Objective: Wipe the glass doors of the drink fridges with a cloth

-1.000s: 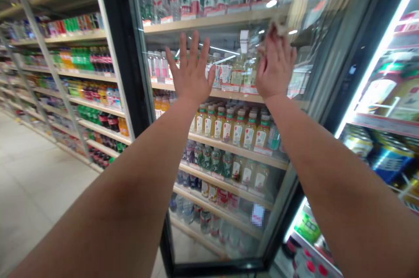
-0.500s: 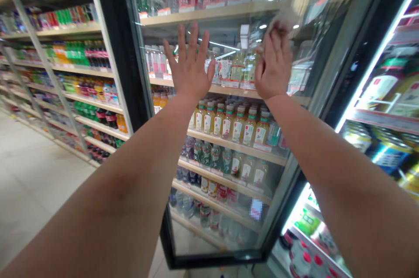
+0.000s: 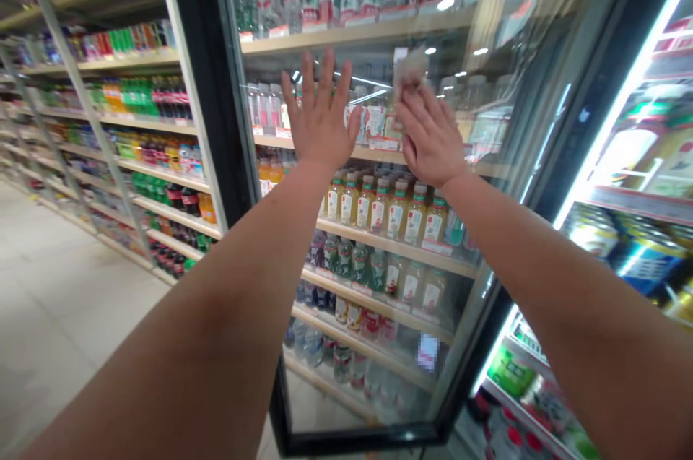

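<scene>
The glass door (image 3: 362, 440) of a drinks fridge stands swung open in front of me, its frame black. My left hand (image 3: 323, 120) lies flat against the glass with fingers spread, holding nothing. To its right, my right hand (image 3: 432, 133) presses a pale, crumpled cloth (image 3: 410, 70) to the glass; the fingers lean up and left over it. The cloth shows above and beside the fingertips, and the rest is under the hand. Shelves of bottles show through the pane, among them yellow juice bottles (image 3: 398, 209) below my hands.
On the right, the lit fridge interior holds bottles and packs, including a green pack (image 3: 510, 371). Along the left run long store shelves (image 3: 159, 162) stocked with drinks. Pale floor tiles (image 3: 59, 287) lie at lower left. A small blurred label (image 3: 427, 352) is low on the door.
My right hand has slid the cloth left and slightly down across the glass, closer to my left hand, and has tilted leftward. My left hand stays spread on the glass. The view has shifted slightly.
</scene>
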Demonstrator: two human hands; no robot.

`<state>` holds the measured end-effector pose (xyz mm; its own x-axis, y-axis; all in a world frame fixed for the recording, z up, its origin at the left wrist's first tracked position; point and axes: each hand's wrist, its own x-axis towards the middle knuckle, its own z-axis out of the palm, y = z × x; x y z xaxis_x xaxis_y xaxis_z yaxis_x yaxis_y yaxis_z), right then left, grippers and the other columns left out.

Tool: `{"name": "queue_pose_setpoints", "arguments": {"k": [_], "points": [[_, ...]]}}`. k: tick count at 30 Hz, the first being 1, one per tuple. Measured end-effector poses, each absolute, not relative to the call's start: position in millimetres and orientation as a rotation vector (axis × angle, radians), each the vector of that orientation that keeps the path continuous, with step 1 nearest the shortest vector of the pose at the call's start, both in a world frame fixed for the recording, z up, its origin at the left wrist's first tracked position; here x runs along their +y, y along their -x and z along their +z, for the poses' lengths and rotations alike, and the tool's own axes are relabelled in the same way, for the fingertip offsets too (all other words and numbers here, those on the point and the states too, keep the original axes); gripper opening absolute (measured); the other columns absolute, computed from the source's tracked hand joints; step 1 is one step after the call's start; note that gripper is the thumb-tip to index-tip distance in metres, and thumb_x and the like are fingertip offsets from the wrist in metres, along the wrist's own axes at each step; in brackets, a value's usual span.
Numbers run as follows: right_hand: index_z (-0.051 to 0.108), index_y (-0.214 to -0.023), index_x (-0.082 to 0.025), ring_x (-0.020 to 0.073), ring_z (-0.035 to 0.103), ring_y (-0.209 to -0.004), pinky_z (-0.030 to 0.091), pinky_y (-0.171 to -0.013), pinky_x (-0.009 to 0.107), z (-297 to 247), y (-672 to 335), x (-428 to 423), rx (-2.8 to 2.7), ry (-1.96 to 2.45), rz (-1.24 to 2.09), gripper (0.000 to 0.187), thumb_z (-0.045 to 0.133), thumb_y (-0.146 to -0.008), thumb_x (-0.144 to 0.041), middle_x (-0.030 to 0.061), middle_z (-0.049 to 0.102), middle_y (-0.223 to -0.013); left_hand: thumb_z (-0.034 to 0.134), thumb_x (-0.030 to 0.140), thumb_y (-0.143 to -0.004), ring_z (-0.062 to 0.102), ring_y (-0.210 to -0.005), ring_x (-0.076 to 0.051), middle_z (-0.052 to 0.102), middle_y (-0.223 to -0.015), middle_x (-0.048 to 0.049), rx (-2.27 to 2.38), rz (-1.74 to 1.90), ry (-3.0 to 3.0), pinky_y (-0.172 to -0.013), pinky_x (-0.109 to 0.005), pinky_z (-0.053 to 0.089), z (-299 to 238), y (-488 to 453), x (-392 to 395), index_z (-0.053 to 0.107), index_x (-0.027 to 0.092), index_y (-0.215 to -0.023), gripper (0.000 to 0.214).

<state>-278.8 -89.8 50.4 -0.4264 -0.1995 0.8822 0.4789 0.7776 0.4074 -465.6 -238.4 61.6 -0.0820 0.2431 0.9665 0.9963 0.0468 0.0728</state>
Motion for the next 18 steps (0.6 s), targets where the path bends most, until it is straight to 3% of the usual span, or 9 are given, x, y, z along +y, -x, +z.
{"name": "queue_pose_setpoints", "arguments": {"k": [3, 8, 10, 13, 15, 18], "points": [[0.044, -0.157, -0.024, 0.0275, 0.025, -0.157, 0.021, -0.129, 0.058, 49, 277, -96, -1.879, 0.298, -0.747, 0.058, 0.037, -0.1, -0.033, 0.0049, 0.043, -0.163, 0.036, 0.055, -0.095, -0.031, -0.146, -0.001, 0.009, -0.161, 0.0291, -1.475, -1.111, 1.317, -0.121, -0.027, -0.031, 62, 464, -239, 0.025, 0.04, -0.165, 0.072], [0.041, -0.158, -0.019, 0.0279, 0.019, -0.159, 0.025, -0.127, 0.058, 50, 279, -88, -1.466, 0.577, -0.499, 0.061, 0.027, -0.1, -0.029, 0.0082, 0.038, -0.165, 0.03, 0.059, -0.095, -0.037, -0.139, 0.004, 0.015, -0.16, 0.0295, -1.481, -1.095, 1.312, -0.12, -0.025, -0.033, 62, 463, -240, 0.024, 0.041, -0.165, 0.072], [0.043, -0.157, -0.021, 0.027, 0.023, -0.158, 0.026, -0.127, 0.056, 47, 277, -92, -1.65, 0.395, -0.639, 0.06, 0.033, -0.099, -0.03, 0.0051, 0.04, -0.164, 0.03, 0.06, -0.095, -0.036, -0.14, 0.003, 0.014, -0.161, 0.0298, -1.489, -1.098, 1.303, -0.122, -0.026, -0.031, 62, 461, -241, 0.025, 0.041, -0.165, 0.072], [0.049, -0.153, -0.023, 0.0252, 0.031, -0.155, 0.026, -0.128, 0.052, 43, 275, -100, -1.901, 0.162, -0.824, 0.057, 0.04, -0.097, -0.031, 0.0031, 0.047, -0.16, 0.032, 0.055, -0.095, -0.03, -0.147, -0.006, -0.001, -0.162, 0.0271, -1.53, -1.073, 1.293, -0.124, -0.03, -0.029, 63, 459, -243, 0.024, 0.033, -0.166, 0.074], [0.05, -0.152, -0.021, 0.0261, 0.032, -0.155, 0.022, -0.129, 0.053, 43, 275, -99, -1.821, 0.261, -0.759, 0.057, 0.039, -0.097, -0.03, 0.0051, 0.049, -0.159, 0.033, 0.054, -0.096, -0.029, -0.149, -0.009, -0.005, -0.162, 0.0266, -1.542, -1.071, 1.304, -0.124, -0.031, -0.03, 63, 459, -243, 0.023, 0.032, -0.167, 0.075], [0.045, -0.155, -0.017, 0.0263, 0.026, -0.157, 0.021, -0.129, 0.054, 45, 278, -91, -1.528, 0.513, -0.537, 0.06, 0.031, -0.098, -0.028, 0.0076, 0.043, -0.163, 0.032, 0.06, -0.097, -0.036, -0.145, -0.004, 0.003, -0.162, 0.0305, -1.499, -1.102, 1.331, -0.122, -0.031, -0.031, 63, 461, -242, 0.022, 0.037, -0.166, 0.073]]}}
